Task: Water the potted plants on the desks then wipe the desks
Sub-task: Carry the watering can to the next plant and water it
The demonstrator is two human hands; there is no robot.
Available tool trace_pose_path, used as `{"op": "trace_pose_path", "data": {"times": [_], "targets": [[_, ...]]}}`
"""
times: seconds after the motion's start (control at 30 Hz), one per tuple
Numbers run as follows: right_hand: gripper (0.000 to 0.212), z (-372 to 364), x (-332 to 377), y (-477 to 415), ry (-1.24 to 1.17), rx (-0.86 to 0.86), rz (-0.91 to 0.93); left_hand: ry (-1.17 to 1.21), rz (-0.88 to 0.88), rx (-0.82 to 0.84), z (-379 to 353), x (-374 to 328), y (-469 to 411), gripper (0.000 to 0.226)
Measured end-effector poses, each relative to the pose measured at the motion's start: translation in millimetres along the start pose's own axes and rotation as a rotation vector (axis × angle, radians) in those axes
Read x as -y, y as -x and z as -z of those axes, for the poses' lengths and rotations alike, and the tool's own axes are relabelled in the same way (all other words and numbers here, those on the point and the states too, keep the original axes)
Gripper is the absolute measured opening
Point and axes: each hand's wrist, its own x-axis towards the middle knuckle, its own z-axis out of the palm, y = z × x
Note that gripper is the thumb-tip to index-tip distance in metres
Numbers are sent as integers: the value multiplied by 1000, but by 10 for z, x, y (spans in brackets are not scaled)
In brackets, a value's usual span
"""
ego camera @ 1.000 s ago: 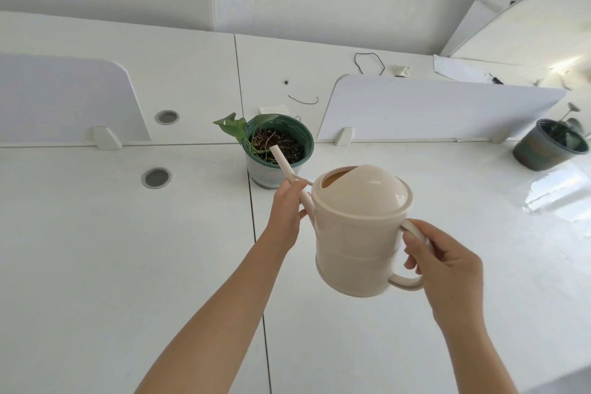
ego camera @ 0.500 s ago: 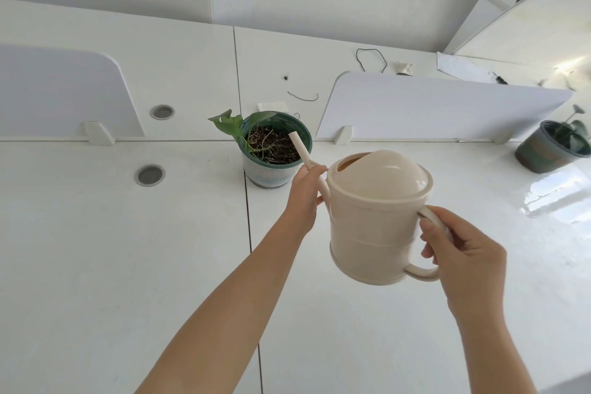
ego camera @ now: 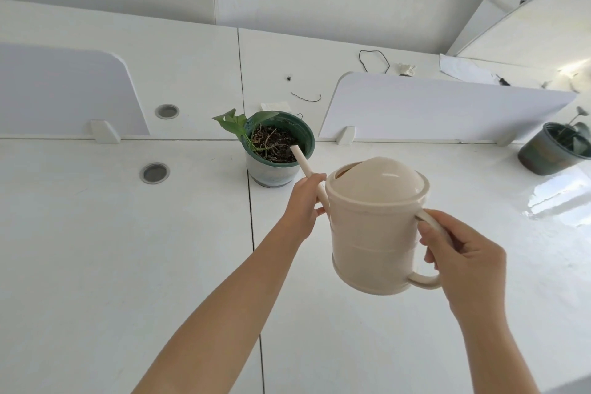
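A: Head view: right hand (ego camera: 463, 253) in a firm grip on the handle of the beige plastic watering can (ego camera: 377, 227), left hand (ego camera: 303, 205) pinching its spout (ego camera: 302, 161), tip over the green round plastic plant pot (ego camera: 278, 169).

B: Tilt too sharply and water could overshoot that pot onto the white tabletop (ego camera: 96, 249).

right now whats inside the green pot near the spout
Dark soil with tangled roots and a leafy stem at the left. The spout tip hides a patch of soil.

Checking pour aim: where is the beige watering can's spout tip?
Head view, centre: the beige spout tip hangs over the soil of the green-rimmed plant pot, right side.
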Motion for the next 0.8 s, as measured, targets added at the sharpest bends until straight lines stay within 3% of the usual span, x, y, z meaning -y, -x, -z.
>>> {"op": "trace_pose_path", "data": {"times": [0.4, 0.8], "targets": [[31, -265, 20, -66, -32, 52, 65, 2, -100, -70, 200, -323, -23, 15], [31, 85, -187, 131, -7, 4, -19, -12, 11, -10, 69, 81, 84, 8]]}}
